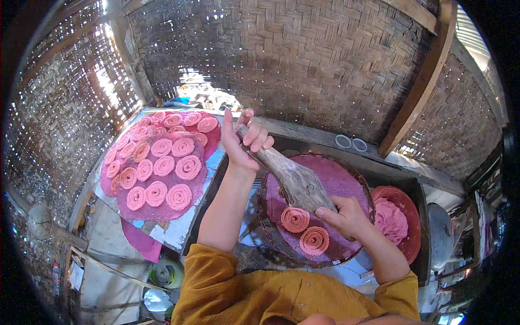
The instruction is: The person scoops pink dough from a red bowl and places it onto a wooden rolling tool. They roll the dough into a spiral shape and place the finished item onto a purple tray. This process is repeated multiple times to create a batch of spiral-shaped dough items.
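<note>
My left hand [246, 138] is closed around the narrow upper end of a weathered wooden tool [292, 176], which slants down across the centre of the view. My right hand [344, 216] grips its broad lower part, thumb on top and the other fingers largely hidden. The tool is held over a round tray lined with purple-pink cloth [336, 168], where two pink dough spirals [314, 240] lie side by side near my right hand. At the right of the tray is a red bowl [411, 241] holding a lump of pink dough [390, 219].
At the left, several pink spirals [181, 146] lie on cloths over a board [214, 157]. Woven bamboo walls [281, 59] and a slanting timber post [420, 86] surround the workspace. Two white rings [351, 142] sit on the back ledge; a green cylinder [165, 273] stands low at left.
</note>
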`<act>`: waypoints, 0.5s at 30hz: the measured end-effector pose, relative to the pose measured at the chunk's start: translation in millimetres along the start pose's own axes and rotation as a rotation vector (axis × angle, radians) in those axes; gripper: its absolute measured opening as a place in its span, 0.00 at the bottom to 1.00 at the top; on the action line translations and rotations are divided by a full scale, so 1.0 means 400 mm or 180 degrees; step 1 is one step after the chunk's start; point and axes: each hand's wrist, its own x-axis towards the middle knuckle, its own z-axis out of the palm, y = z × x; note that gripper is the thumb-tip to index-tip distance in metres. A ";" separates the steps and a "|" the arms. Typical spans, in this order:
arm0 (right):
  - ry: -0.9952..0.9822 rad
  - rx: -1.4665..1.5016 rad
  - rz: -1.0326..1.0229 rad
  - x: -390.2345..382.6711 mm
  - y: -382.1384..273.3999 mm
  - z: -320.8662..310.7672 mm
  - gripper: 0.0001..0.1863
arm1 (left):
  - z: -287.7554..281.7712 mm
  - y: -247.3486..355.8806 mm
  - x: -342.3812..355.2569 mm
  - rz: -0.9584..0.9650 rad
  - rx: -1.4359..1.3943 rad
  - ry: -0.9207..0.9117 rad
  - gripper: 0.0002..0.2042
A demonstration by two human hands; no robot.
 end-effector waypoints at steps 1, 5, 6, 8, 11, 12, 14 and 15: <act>-0.0024 0.0055 -0.0034 0.002 -0.004 0.004 0.26 | 0.004 0.007 -0.003 0.0011 0.0023 0.0025 0.23; -0.0165 0.0210 -0.0004 0.008 -0.001 0.016 0.25 | 0.000 0.032 -0.011 -0.0042 -0.0017 -0.0236 0.23; -0.0210 0.0232 0.0043 0.008 0.000 0.018 0.25 | 0.002 0.035 -0.015 0.0032 0.0056 -0.0189 0.24; -0.0244 0.0442 0.0089 0.005 -0.009 0.016 0.24 | 0.018 0.035 -0.022 0.0171 0.0210 -0.0098 0.25; -0.0018 0.0671 -0.0128 0.007 -0.017 0.027 0.24 | 0.079 0.000 -0.060 0.0235 0.0689 0.1129 0.27; 0.0108 0.0736 -0.0248 0.008 -0.016 0.032 0.24 | 0.048 -0.011 -0.081 0.0044 0.1185 0.1255 0.28; 0.0133 0.0729 -0.0238 0.019 0.003 0.047 0.24 | -0.059 -0.038 -0.132 -0.0335 0.2183 0.1489 0.28; 0.0154 0.0728 -0.0214 0.022 0.013 0.051 0.24 | -0.071 -0.053 -0.159 -0.0678 0.2761 0.1564 0.28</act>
